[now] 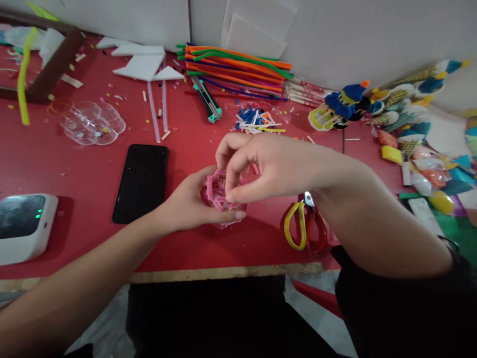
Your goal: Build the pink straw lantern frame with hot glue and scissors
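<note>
A small round pink basket-like piece (210, 191), seemingly made of fuzzy pipe cleaner, sits in my left hand (190, 201). The fingers of that hand curve round its far side while the thumb lies along the near side. Over its open top comes my right hand (253, 166), thumb and forefinger pinched together at the pink rim. What is between those fingertips is too small to make out. Part of the piece is hidden behind the right fingers. Below the right wrist lie scissors (296, 226) with one yellow and one red handle.
A black phone (141, 184) and a white device (26, 226) lie to the left on the red table (179, 251). Farther back are a clear flower-shaped tray (93, 124), a box cutter (205, 99) and a pipe-cleaner bundle (238, 69). Finished crafts (402, 104) crowd the right.
</note>
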A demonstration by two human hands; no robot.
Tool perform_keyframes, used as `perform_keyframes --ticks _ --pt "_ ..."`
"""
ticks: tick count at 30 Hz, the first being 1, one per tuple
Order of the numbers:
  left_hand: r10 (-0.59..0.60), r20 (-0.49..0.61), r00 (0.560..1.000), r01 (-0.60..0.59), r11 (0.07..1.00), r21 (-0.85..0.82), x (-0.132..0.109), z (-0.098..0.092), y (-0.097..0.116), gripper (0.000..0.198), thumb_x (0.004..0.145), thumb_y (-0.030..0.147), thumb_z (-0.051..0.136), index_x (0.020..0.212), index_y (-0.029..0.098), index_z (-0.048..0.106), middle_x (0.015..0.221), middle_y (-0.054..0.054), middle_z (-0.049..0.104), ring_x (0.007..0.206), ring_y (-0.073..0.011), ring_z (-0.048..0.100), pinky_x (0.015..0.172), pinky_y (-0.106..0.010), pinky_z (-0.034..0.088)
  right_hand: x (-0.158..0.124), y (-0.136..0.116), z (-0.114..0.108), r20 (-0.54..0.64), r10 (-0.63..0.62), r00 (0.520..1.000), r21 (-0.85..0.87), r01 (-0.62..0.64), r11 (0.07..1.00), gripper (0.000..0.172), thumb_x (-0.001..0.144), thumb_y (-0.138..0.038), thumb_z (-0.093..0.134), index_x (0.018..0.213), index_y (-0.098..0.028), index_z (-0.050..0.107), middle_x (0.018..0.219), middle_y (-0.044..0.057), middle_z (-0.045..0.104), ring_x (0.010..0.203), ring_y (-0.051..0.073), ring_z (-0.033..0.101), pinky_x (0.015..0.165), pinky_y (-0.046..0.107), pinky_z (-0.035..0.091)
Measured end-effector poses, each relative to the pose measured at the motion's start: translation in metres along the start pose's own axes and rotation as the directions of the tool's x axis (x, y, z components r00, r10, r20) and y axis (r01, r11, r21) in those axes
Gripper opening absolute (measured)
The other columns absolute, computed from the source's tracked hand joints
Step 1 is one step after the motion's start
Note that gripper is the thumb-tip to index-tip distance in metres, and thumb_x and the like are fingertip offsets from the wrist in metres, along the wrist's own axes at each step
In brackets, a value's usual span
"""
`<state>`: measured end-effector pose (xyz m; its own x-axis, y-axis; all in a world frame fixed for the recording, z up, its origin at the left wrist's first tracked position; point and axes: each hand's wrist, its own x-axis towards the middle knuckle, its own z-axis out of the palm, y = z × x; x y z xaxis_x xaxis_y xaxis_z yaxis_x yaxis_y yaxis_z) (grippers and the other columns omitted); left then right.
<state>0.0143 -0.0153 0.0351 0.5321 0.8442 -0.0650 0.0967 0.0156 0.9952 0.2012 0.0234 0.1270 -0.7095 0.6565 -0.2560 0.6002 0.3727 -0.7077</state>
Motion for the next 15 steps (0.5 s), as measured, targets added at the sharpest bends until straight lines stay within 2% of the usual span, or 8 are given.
perform_keyframes --ticks 15 --pt "-0.044 -0.025 0.999 0.043 0.999 -0.024 -0.001 0.0034 -0.0022 0.043 0.063 0.028 0.09 0.097 0.02 0.066 0.085 -0.002 0.077 0.078 -0.0227 0.075 0.067 -0.033 0.063 -0.0009 0.0028 0.0024 0.004 -0.08 0.997 -0.067 0.08 0.995 0.007 0.078 -0.021 0.074 0.074 -0.023 0.08 0.112 0.002 0.064 0.091 0.014 0.062 0.08 0.027 0.051"
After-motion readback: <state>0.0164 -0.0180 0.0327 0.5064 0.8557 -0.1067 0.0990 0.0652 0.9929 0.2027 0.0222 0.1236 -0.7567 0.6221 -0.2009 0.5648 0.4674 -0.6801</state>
